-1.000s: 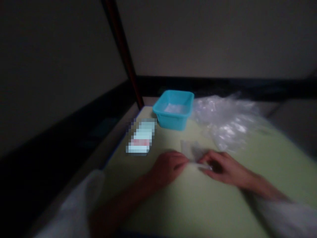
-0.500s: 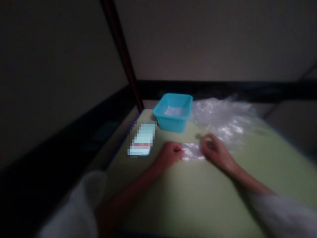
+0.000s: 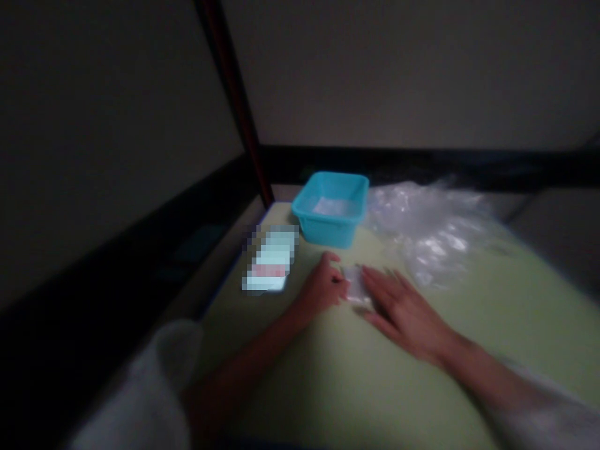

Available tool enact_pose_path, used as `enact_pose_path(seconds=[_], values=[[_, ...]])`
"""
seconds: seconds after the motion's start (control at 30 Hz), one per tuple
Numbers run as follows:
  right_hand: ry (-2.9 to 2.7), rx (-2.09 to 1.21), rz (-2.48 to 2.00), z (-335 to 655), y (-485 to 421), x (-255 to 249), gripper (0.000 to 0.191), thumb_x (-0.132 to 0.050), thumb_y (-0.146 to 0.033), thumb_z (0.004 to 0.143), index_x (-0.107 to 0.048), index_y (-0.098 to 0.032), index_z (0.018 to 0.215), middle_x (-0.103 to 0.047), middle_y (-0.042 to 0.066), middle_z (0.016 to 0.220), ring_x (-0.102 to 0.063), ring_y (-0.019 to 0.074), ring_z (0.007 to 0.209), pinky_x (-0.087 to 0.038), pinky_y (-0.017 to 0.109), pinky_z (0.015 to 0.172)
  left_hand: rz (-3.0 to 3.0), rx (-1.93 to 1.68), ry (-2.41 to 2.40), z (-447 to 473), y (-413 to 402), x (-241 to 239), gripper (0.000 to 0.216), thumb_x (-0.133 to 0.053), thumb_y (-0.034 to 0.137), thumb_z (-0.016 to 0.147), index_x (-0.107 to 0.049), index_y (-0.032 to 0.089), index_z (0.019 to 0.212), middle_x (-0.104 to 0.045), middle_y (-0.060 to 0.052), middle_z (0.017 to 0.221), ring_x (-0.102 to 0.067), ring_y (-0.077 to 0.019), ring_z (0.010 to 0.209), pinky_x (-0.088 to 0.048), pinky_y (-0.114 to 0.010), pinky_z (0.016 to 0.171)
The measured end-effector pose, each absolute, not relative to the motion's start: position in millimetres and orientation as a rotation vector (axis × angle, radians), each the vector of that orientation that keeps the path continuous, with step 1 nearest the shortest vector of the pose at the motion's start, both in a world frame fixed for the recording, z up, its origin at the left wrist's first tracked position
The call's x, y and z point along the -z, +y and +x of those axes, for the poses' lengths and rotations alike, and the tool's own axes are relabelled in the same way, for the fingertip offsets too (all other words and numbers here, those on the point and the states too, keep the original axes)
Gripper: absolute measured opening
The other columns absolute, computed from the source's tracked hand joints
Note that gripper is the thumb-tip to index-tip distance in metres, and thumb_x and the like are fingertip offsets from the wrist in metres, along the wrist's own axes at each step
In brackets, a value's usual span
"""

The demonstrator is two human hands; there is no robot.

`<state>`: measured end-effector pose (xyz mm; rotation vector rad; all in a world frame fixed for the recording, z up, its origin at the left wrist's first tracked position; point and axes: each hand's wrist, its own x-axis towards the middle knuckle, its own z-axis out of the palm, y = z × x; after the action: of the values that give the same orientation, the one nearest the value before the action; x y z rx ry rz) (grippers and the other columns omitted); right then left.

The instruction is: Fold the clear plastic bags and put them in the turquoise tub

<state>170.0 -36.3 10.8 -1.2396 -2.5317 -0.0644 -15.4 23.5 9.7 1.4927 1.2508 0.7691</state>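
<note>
A small clear plastic bag lies flat on the pale green tabletop, between my two hands. My left hand rests at the bag's left edge, its fingers curled and closed on that edge; the exact grip is blurred. Across the right part of the bag lies my right hand, palm down with fingers stretched out, hiding that side. A turquoise plastic basket stands just beyond my hands, with some whitish, clear-looking pieces on its bottom.
A large heap of clear plastic bags spreads over the back right of the table. A phone-like lit screen, pixelated, lies left of the basket. Behind are a wall and a dark reddish post.
My right hand has gone from pinched fingers at the bag's right end to lying flat over it, covering more of the bag. My left hand's upper fingers have lifted a little.
</note>
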Motion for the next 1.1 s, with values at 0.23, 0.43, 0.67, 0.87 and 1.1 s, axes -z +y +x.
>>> enact_pose_path(seconds=[0.23,0.43,0.67,0.87,1.1], values=[[-2.62,0.063,-1.309,173,-37,-1,0.07,-0.031,-0.055,0.094,-0.023,-0.01,0.147,-0.029,0.019,0.149,-0.025,0.0285,0.139,-0.024,0.058,0.109,1.474,-0.774,1.261,-15,23,-11,0.037,-0.055,0.01,0.072,-0.036,0.02,0.102,-0.053,0.009,0.063,-0.058,-0.009,0.048,-0.041,-0.015,0.041],[-2.591,0.074,-1.303,172,-37,-2,0.073,-0.032,-0.056,0.093,-0.015,-0.012,0.149,-0.028,0.019,0.15,-0.024,0.0281,0.139,-0.025,0.058,0.108,1.991,-0.979,1.407,-18,2,-11,0.02,-0.051,0.019,0.081,-0.048,0.018,0.101,-0.058,-0.002,0.088,-0.063,-0.0156,0.076,-0.053,-0.03,0.07],[-2.581,0.068,-1.318,171,-35,-4,0.076,-0.031,-0.059,0.092,-0.02,-0.008,0.147,-0.029,0.019,0.149,-0.023,0.0274,0.14,-0.025,0.055,0.11,2.667,-0.551,1.118,-9,-19,-17,0.049,-0.036,0.028,0.091,-0.035,0.007,0.136,-0.034,-0.016,0.148,-0.029,-0.0241,0.138,-0.025,-0.042,0.114],[-2.62,0.083,-1.321,172,-35,-1,0.076,-0.027,-0.059,0.092,-0.02,-0.007,0.147,-0.027,0.02,0.15,-0.022,0.0274,0.14,-0.021,0.054,0.111,2.754,-0.327,1.156,-12,-17,-10,0.058,-0.035,0.038,0.093,-0.031,0.004,0.139,-0.023,-0.017,0.152,-0.019,-0.024,0.142,-0.02,-0.041,0.115],[-2.625,0.107,-1.265,176,-34,3,0.078,-0.022,-0.06,0.093,-0.007,-0.009,0.149,-0.028,0.02,0.15,-0.02,0.0277,0.14,-0.022,0.054,0.11,2.779,-0.223,1.165,-13,-20,-15,0.068,-0.038,0.049,0.091,-0.03,0.003,0.14,-0.019,-0.02,0.152,-0.016,-0.0279,0.142,-0.018,-0.044,0.115]])
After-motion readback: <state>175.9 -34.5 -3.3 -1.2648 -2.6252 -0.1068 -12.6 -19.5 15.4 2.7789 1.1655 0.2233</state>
